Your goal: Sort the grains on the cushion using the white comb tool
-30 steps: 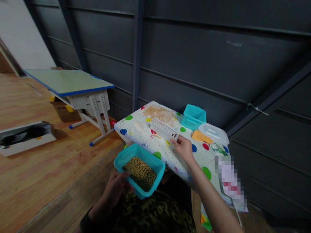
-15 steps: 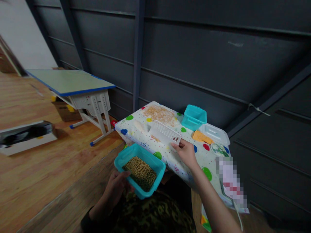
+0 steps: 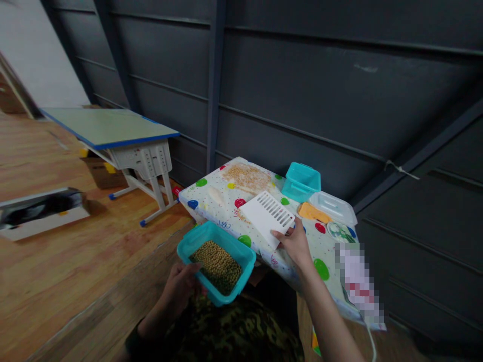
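My left hand (image 3: 181,284) grips the near left side of a teal plastic tub (image 3: 247,274), holding it just off the table's front edge. Soybeans (image 3: 219,259) and darker green beans at the near side lie inside the tub. In my right hand (image 3: 294,241) is a flat white plastic panel (image 3: 260,218) with a row of slots, pinched at its near right corner above the table. A thin spread of soybeans (image 3: 245,176) covers the far part of the tabletop, and a few more lie just left of the panel.
The table has a balloon-patterned cloth (image 3: 204,193). At its back stands another teal tub (image 3: 302,182), near a clear lid (image 3: 334,208) and an orange cloth (image 3: 314,213). A pale scoop-like object (image 3: 216,195) lies left. A desk (image 3: 113,125) stands beyond, before a dark wall.
My right hand has tilted the white panel so its slotted face turns up, and shifted it slightly right and nearer. The tub in my left hand is almost still.
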Available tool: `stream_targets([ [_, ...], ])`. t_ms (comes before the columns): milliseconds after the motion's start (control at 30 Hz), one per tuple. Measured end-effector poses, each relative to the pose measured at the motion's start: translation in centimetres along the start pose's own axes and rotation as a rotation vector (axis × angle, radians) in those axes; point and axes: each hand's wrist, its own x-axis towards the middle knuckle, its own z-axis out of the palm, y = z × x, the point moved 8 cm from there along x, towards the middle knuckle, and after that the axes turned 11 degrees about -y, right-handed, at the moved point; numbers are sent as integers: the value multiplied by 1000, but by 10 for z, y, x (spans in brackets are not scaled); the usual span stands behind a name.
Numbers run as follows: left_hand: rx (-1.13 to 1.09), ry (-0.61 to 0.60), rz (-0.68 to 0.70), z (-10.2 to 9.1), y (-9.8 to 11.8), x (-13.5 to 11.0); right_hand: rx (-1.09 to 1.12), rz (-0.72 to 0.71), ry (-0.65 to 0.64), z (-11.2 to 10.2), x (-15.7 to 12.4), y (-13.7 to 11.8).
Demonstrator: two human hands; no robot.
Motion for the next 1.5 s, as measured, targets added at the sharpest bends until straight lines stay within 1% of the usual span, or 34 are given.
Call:
stream_targets([
  [67,6,0,4,1,3,0,21,-4,-15,2,-1,0],
  [167,-13,4,8,1,3,-1,25,29,-59,8,-6,3],
  [267,-30,-20,16,2,3,0,32,40,-93,13,-15,4],
  [500,-14,-29,24,-4,-1,2,98,15,-116,16,-31,-11],
  [567,-2,-30,27,-6,-1,3,128,24,-144,19,-38,-13],
  [667,8,-29,10,-6,-3,4,177,42,-183,25,-49,-11],
  [900,-14,-4,-6,-7,-2,3,217,66,-194,25,-62,-6],
  [967,-11,-9,-9,-6,-1,2,212,65,-193,24,-64,-8],
  [1133,-14,-6,-6,-6,-1,1,240,61,-245,27,-63,-15],
  [1333,-5,-16,-7,-5,0,3,202,-21,-82,17,-42,-18],
  [1400,-14,-21,19,-6,2,3,189,-26,-85,19,-35,-15],
  [1500,-28,-23,52,-6,4,3,184,-6,-131,23,-31,-11],
])
